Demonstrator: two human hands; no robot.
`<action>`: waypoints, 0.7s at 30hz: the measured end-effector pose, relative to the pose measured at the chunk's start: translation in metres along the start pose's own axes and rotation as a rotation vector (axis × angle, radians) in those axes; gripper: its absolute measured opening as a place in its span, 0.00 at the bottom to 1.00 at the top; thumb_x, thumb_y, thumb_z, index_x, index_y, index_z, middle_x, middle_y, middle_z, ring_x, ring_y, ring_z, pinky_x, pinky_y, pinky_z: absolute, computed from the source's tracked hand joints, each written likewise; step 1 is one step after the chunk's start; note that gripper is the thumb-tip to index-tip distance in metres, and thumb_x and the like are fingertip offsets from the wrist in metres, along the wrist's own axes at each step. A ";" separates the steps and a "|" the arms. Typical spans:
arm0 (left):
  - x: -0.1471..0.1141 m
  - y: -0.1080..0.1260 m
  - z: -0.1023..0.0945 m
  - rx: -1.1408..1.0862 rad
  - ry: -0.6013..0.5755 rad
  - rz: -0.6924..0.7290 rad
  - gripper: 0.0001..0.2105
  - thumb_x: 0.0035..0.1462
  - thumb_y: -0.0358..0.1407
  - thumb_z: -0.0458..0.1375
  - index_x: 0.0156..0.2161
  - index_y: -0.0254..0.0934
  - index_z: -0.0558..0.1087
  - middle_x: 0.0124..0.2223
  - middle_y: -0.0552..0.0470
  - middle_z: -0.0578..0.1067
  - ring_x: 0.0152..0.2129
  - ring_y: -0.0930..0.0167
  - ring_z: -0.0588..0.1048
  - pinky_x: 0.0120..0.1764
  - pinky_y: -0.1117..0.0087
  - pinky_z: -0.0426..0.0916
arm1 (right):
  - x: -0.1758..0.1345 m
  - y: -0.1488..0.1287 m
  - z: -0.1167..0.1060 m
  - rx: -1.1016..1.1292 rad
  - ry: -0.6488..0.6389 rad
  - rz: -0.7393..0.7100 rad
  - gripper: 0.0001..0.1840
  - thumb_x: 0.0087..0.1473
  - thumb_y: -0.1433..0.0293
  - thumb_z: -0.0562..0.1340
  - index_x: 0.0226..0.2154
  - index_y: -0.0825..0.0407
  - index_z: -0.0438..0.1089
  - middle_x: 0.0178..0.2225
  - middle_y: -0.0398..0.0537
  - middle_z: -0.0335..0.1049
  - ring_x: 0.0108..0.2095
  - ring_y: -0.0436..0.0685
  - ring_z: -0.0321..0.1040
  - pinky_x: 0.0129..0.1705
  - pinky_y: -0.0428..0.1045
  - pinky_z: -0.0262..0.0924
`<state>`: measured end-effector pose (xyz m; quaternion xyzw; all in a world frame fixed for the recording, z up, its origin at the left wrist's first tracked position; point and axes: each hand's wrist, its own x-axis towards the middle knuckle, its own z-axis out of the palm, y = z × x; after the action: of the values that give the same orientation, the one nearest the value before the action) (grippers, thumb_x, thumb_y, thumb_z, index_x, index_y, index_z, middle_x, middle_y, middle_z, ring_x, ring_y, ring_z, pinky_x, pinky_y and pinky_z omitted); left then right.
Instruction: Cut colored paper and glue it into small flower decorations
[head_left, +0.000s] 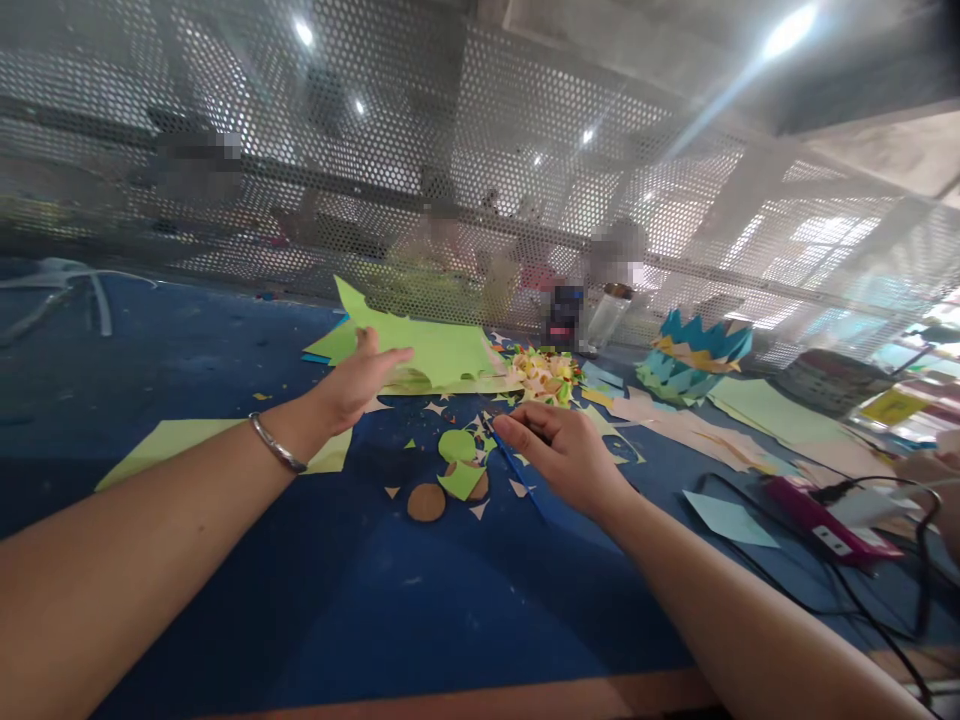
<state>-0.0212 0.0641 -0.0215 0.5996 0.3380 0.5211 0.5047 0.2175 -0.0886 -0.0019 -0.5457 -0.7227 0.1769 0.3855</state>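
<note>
My left hand (360,378) is stretched out with its thumb pointing right, against a large light green paper sheet (450,350) with jagged cut edges. Whether its fingers touch the sheet I cannot tell. My right hand (566,452) is closed, thumb against the fingers, on a thin blue pen-like stick (517,470) that slants down to the right. Between and below the hands lie a green paper circle (456,446), a folded green paper piece (463,480), a brown disc (426,502) and small paper scraps (480,511).
A pale green sheet (172,450) lies under my left forearm. Behind my right hand is a heap of coloured scraps (544,375). Further right stand a clear bottle (606,320) and a blue paper crown-like piece (694,355). A pink power strip (825,525) with black cables lies at right.
</note>
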 end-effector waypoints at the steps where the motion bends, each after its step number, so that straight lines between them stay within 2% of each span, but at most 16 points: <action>1: -0.004 0.001 0.001 0.066 0.010 -0.032 0.48 0.51 0.39 0.67 0.70 0.32 0.43 0.74 0.33 0.24 0.69 0.43 0.25 0.65 0.42 0.32 | 0.000 0.000 0.000 -0.016 0.002 0.006 0.25 0.63 0.49 0.57 0.24 0.50 0.62 0.21 0.37 0.50 0.23 0.49 0.47 0.26 0.48 0.42; 3: -0.015 0.006 0.006 0.380 0.051 -0.055 0.52 0.45 0.39 0.70 0.70 0.33 0.47 0.75 0.33 0.29 0.68 0.35 0.28 0.64 0.39 0.34 | 0.002 0.001 0.000 -0.075 0.010 0.017 0.26 0.63 0.48 0.57 0.23 0.50 0.61 0.20 0.37 0.50 0.22 0.49 0.48 0.25 0.48 0.42; 4: -0.020 0.010 0.009 0.552 0.073 0.037 0.51 0.43 0.39 0.71 0.69 0.34 0.52 0.75 0.33 0.35 0.68 0.34 0.30 0.64 0.39 0.32 | 0.002 0.002 0.000 -0.119 0.015 0.023 0.27 0.63 0.48 0.56 0.23 0.50 0.60 0.20 0.37 0.50 0.22 0.49 0.48 0.25 0.49 0.42; 5: -0.025 0.014 0.012 0.706 0.045 0.165 0.49 0.44 0.39 0.70 0.69 0.37 0.54 0.75 0.35 0.40 0.69 0.35 0.35 0.64 0.39 0.31 | 0.003 0.003 0.000 -0.169 0.019 0.032 0.27 0.63 0.48 0.57 0.22 0.50 0.59 0.19 0.37 0.51 0.21 0.49 0.48 0.25 0.49 0.41; 7: -0.035 0.022 0.019 0.917 -0.068 0.407 0.37 0.52 0.39 0.65 0.67 0.38 0.62 0.70 0.36 0.56 0.67 0.42 0.49 0.65 0.44 0.40 | 0.005 0.006 0.000 -0.267 0.017 0.057 0.28 0.62 0.48 0.57 0.21 0.49 0.58 0.18 0.37 0.52 0.20 0.49 0.49 0.25 0.49 0.40; 9: -0.043 0.026 0.027 1.024 -0.236 0.498 0.22 0.57 0.40 0.60 0.56 0.37 0.74 0.56 0.37 0.71 0.57 0.48 0.64 0.62 0.48 0.52 | 0.006 0.011 0.001 -0.348 -0.001 0.088 0.28 0.62 0.48 0.57 0.21 0.49 0.57 0.17 0.39 0.55 0.20 0.50 0.51 0.25 0.50 0.40; 11: -0.049 0.025 0.032 1.058 -0.370 0.465 0.17 0.57 0.44 0.61 0.47 0.38 0.78 0.46 0.40 0.74 0.48 0.52 0.68 0.55 0.52 0.60 | 0.008 0.015 0.002 -0.420 -0.037 0.119 0.26 0.62 0.49 0.58 0.21 0.49 0.58 0.18 0.41 0.59 0.21 0.51 0.53 0.25 0.50 0.41; 13: -0.053 0.022 0.035 1.032 -0.453 0.408 0.17 0.54 0.47 0.63 0.44 0.39 0.79 0.42 0.42 0.74 0.45 0.53 0.69 0.50 0.54 0.63 | 0.008 0.019 0.003 -0.502 -0.082 0.149 0.26 0.61 0.51 0.58 0.21 0.49 0.59 0.19 0.43 0.60 0.21 0.52 0.54 0.25 0.50 0.40; 17: -0.055 0.019 0.038 0.960 -0.522 0.335 0.16 0.52 0.48 0.64 0.41 0.40 0.79 0.40 0.44 0.74 0.43 0.55 0.70 0.48 0.55 0.64 | 0.006 0.017 0.006 -0.655 -0.142 0.200 0.25 0.62 0.50 0.57 0.22 0.49 0.63 0.20 0.45 0.63 0.22 0.53 0.55 0.26 0.50 0.38; 21: -0.055 0.021 0.040 1.039 -0.549 0.348 0.18 0.57 0.47 0.61 0.47 0.37 0.78 0.43 0.43 0.74 0.45 0.55 0.70 0.50 0.54 0.65 | 0.002 0.009 0.006 -0.769 -0.159 0.224 0.23 0.62 0.50 0.56 0.27 0.50 0.69 0.23 0.46 0.68 0.25 0.54 0.62 0.26 0.49 0.39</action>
<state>0.0023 -0.0023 -0.0147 0.9261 0.3023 0.1895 0.1225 0.2189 -0.0825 -0.0112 -0.7099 -0.6999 -0.0234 0.0747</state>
